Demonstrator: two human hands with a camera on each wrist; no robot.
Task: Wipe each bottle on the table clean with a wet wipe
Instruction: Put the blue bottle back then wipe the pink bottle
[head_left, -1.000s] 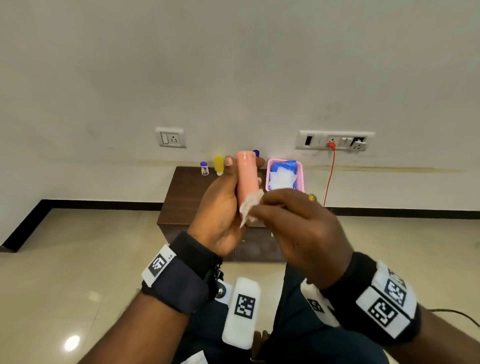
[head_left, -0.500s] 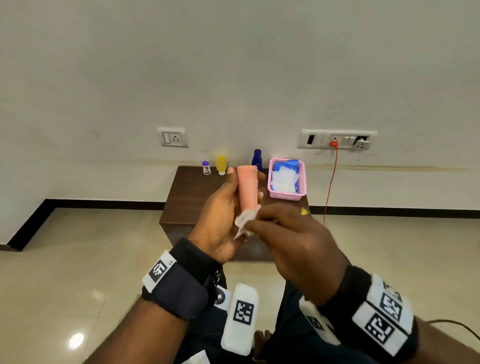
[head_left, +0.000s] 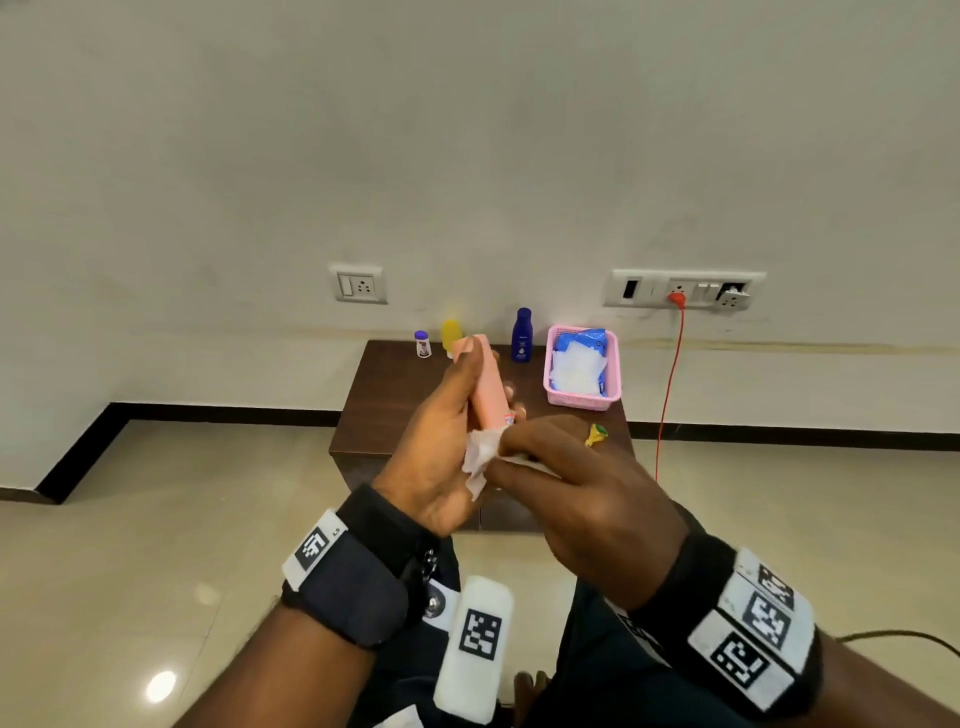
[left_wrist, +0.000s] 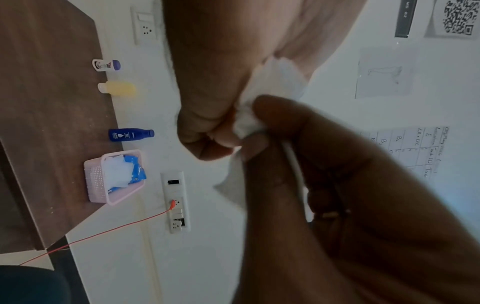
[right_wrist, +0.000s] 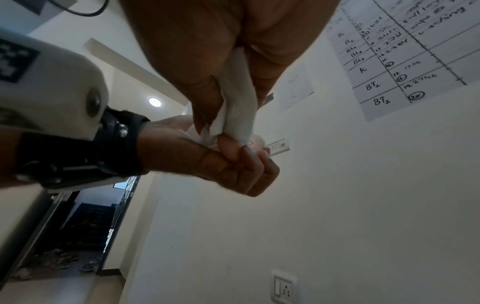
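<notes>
My left hand (head_left: 467, 374) grips a peach bottle (head_left: 488, 384), held above the near edge of the brown table (head_left: 384, 405) and tilted with its top to the left. My right hand (head_left: 498, 454) pinches a white wet wipe (head_left: 479, 460) against the bottle's lower end. In the left wrist view the wipe (left_wrist: 275, 82) bunches between both hands. The right wrist view shows the wipe (right_wrist: 239, 115) hanging from my right fingers onto the left hand (right_wrist: 207, 160). At the table's back stand a blue bottle (head_left: 522, 338), a yellow bottle (head_left: 451, 335) and a small purple-capped bottle (head_left: 423, 344).
A pink basket (head_left: 582, 400) with a blue pack of wipes sits at the table's back right. A red cable (head_left: 670, 384) drops from the wall socket beside the table. A small yellow-green object (head_left: 596, 434) lies near the table's front right. Tiled floor surrounds the table.
The wipe has slid down the peach bottle to its lower end. Both hands have sunk a little, and the bottle's top has tipped left, uncovering the blue bottle behind.
</notes>
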